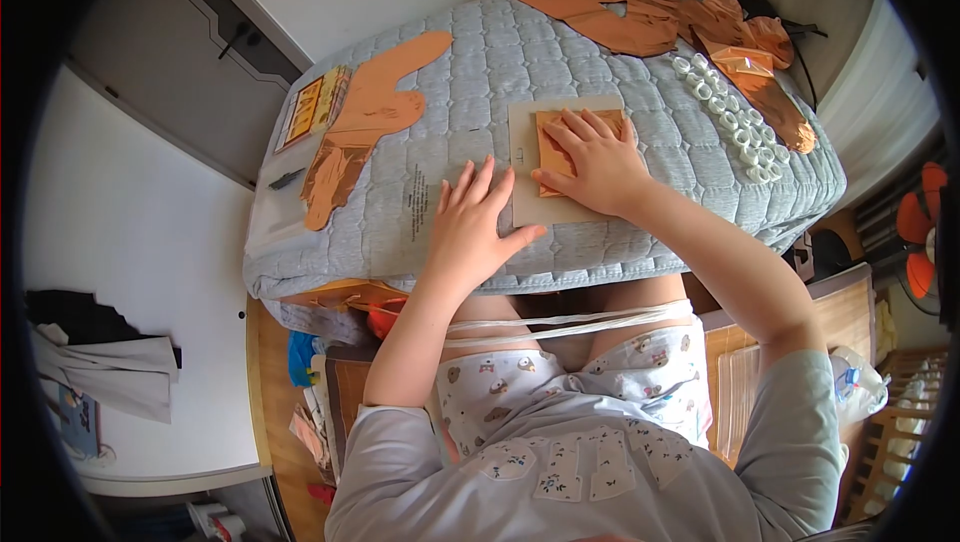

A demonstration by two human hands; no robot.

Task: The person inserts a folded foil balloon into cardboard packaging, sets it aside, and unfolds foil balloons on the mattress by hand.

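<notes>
My right hand [592, 157] lies flat with its fingers spread on a copper-coloured folded foil packet [552, 154]. Under the packet is a grey card sheet [535, 212]. My left hand [472, 214] rests palm down just left of the card, fingers stretched out and holding nothing. Beneath it a clear plastic sheet [415, 232] with small printed text seems to lie on the quilted cover. Farther left a flat rose-gold foil balloon [385, 102] is spread out. White strands [570, 324] stretch across my lap.
Several small white rolls [735, 124] stand in rows at the right. More rose-gold foil [630, 22] lies along the back edge. A yellow-and-red printed packet [312, 110] and a small dark object [287, 179] are at the left. An orange-bladed fan [918, 232] stands at far right.
</notes>
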